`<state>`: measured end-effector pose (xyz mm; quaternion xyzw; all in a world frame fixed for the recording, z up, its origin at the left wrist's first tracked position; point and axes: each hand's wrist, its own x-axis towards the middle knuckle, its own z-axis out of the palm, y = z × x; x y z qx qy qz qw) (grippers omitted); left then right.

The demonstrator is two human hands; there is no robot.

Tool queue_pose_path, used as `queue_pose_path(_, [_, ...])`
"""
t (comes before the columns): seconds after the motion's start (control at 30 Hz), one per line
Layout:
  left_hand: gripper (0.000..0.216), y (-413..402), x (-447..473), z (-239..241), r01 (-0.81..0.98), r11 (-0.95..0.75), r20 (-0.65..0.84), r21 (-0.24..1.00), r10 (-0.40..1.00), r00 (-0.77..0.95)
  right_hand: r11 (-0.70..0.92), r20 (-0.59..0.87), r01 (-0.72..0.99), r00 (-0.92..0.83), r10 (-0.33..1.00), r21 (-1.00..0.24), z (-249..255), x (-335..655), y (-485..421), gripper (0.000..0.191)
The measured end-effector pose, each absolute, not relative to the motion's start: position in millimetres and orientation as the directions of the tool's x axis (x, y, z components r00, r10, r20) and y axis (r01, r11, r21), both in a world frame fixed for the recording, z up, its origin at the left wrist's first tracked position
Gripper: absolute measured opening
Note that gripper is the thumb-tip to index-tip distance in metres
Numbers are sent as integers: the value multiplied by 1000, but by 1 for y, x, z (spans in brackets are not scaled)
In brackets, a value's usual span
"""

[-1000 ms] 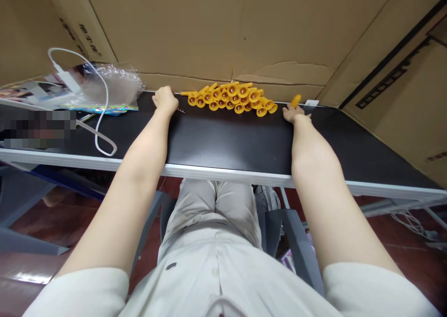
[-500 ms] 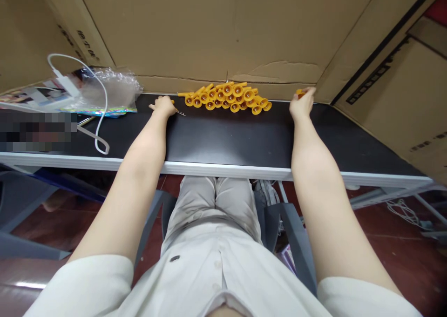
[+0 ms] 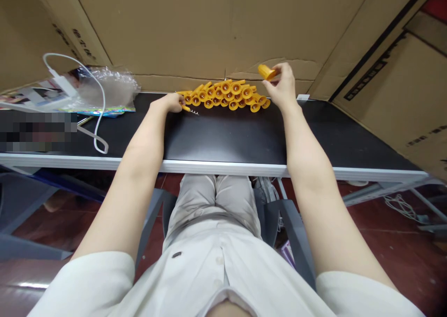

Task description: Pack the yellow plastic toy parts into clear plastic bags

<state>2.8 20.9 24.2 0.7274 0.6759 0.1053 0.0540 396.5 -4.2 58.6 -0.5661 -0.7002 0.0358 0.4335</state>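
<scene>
At ten o'clock from the middle of the view, the person's left hand (image 3: 170, 103) is curled almost into a fist around a yellow-handled piece (image 3: 186, 107); only a stub of it and a thin metal spiral (image 3: 194, 112) stick out from the fingers, pointing toward four o'clock, low over the black table (image 3: 223, 140). At two o'clock, the right hand (image 3: 285, 86) is partly open, pinching a yellow cone (image 3: 266, 71) between thumb and fingers. The cone is raised in front of the brown cardboard (image 3: 167, 28), its wide end toward ten o'clock.

Counting from left to right: between nine and ten o'clock lie one white cable (image 3: 63, 54), one white block (image 3: 65, 85) joined to it, and one clear plastic bag (image 3: 113, 86). The left hand has one spiral. At twelve o'clock, between the hands, about twenty yellow cones sit heaped against the cardboard, most with round mouths facing the person; they overlap too much for an exact count. The right hand has one cone. Near its wrist is one white tag (image 3: 302, 97).
</scene>
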Motion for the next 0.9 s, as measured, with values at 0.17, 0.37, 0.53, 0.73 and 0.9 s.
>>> queue_pose_path(0.17, [45,4,16,43,965,-74,123,252,991,44,382,422,788,-173,890,-482,60,361,-19,55])
queue_pose_path(0.37, [49,6,27,44,966,-143,231,215,969,92,463,353,649,-304,885,-603,44,346,-9,54])
queue_pose_path(0.53, [51,7,31,42,972,-161,225,171,967,121,434,308,584,-307,901,-686,34,341,-4,46])
queue_pose_path(0.73, [53,1,36,43,968,-177,213,181,967,137,426,310,562,-293,904,-709,33,337,-4,46])
queue_pose_path(0.9, [45,-7,50,47,949,-220,217,224,961,172,440,336,533,-286,897,-722,37,332,-10,40])
